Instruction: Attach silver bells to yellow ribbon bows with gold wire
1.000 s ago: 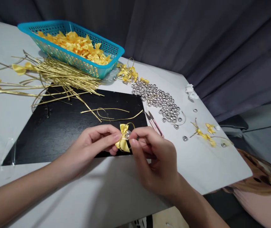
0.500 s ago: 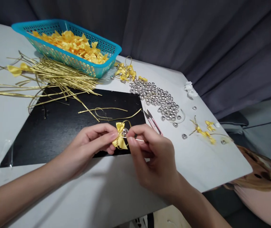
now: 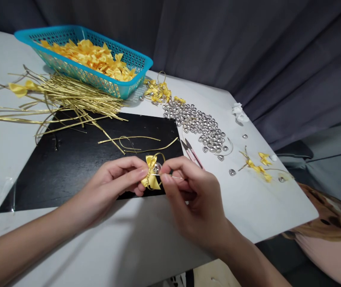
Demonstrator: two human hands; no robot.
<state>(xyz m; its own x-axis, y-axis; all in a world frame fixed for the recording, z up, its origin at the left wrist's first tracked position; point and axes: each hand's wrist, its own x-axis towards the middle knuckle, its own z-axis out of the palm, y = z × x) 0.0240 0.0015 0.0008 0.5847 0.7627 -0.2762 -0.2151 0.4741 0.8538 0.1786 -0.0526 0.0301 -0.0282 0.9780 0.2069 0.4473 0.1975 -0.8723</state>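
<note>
Yellow bow (image 3: 150, 175) pinched in L hand (image 3: 121, 177); R hand (image 3: 193, 195) pinching thin needle-like pc (image 3: 155, 174).

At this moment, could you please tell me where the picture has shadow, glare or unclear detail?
In the head view, a soft shadow falls on the white tabletop below the left hand and right hand; glare streaks whiten the picture's left edge; the silver heart-shaped beads glint; the thin strand at the yellow ribbon bow is too fine to identify.

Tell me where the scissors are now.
In the head view, the scissors lie right of the black board, between the silver pieces and the right hand.
</note>
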